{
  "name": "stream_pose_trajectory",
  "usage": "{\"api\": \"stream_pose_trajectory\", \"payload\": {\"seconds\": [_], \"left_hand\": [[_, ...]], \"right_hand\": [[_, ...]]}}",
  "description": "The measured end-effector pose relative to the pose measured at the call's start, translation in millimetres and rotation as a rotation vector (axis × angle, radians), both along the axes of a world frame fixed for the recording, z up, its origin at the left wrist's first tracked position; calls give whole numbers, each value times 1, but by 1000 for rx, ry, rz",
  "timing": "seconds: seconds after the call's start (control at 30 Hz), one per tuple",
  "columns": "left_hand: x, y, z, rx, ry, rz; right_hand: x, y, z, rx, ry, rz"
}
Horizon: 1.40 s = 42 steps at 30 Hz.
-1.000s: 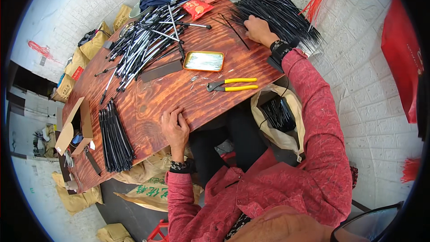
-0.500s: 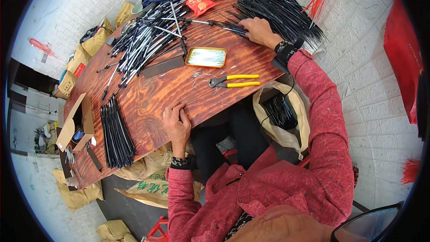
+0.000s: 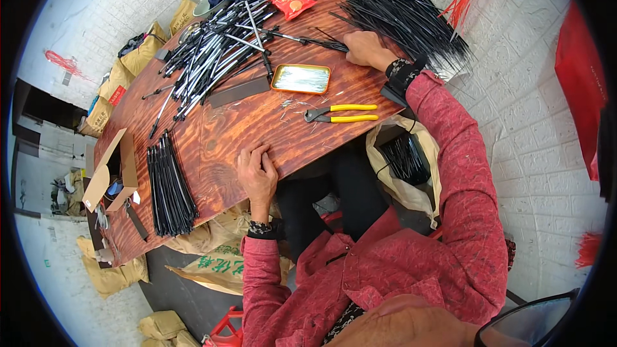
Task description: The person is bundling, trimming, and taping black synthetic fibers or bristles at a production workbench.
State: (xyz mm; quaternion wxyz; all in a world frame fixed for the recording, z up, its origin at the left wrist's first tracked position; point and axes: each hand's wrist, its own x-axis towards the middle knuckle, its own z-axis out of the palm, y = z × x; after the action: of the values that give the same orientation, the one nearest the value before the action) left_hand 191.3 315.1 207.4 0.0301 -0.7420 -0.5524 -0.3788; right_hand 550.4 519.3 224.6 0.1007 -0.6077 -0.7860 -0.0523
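Note:
My right hand (image 3: 367,49) is closed at the far right of the table, over the ends of some thin black sticks (image 3: 329,43) that reach out to its left. What lies under the fingers is partly hidden. Just beyond it is a big pile of thin black sticks (image 3: 402,16). At the near table edge my left hand (image 3: 258,170) rests on the wood, fingers loosely bent and apart, holding nothing. Between the hands lie yellow-handled cutting pliers (image 3: 344,114) and an open tin (image 3: 301,79) of fine silvery pins or wires.
Black and silver telescopic-looking rods (image 3: 218,58) are heaped at the far left of the wooden table (image 3: 225,135). A bundle of black rods (image 3: 170,186) and an open cardboard box (image 3: 119,173) lie at left. A cloth bag (image 3: 421,196) with black pieces hangs open below the right edge.
My right hand has drawn slightly nearer and left, and its fingers have closed more over the stick ends. The view has shifted a little; my left hand stays at the table edge.

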Motion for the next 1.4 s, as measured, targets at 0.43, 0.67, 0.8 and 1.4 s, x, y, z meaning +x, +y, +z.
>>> {"api": "stream_pose_trajectory", "payload": {"seconds": [0.43, 0.67, 0.8, 1.4], "left_hand": [[-24, -28, 11, 33, 8, -26], [-26, -47, 13, 29, -3, -26], [-27, -63, 8, 9, -15, -22], [-34, -105, -4, -10, 24, -41]], "right_hand": [[34, -26, 79, -173, 1107, 13], [14, -89, 183, -46, 1158, 184], [-8, -130, 216, 74, 1317, 362], [-8, -180, 99, 266, 934, 406]]}}
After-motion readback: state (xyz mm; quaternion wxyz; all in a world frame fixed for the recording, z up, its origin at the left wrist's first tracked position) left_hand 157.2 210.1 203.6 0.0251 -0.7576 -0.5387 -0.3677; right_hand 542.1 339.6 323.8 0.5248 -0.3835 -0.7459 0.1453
